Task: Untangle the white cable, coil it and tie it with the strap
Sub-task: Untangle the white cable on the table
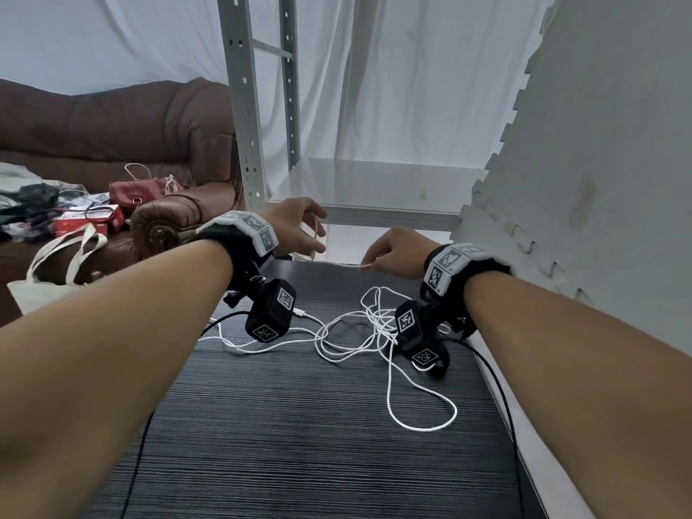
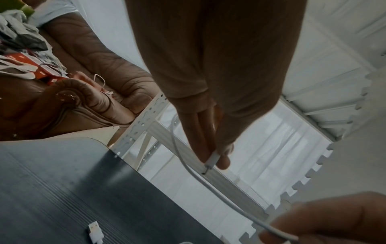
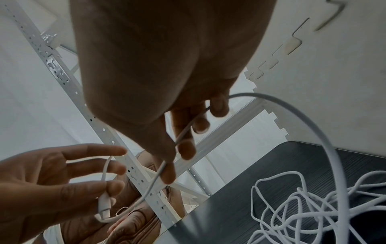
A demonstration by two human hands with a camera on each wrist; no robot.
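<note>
White cable: tangled heap on your dark table, one end raised. Left hand pinches its plug, other fingers spread; right hand pinches the run beside. Risk: pulling taut could cinch the knots

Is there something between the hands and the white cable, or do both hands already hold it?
Nothing visible is in the way. The left hand pinches the connector end of the white cable, and the right hand pinches the cable farther along. The rest lies tangled on the dark table.
</note>
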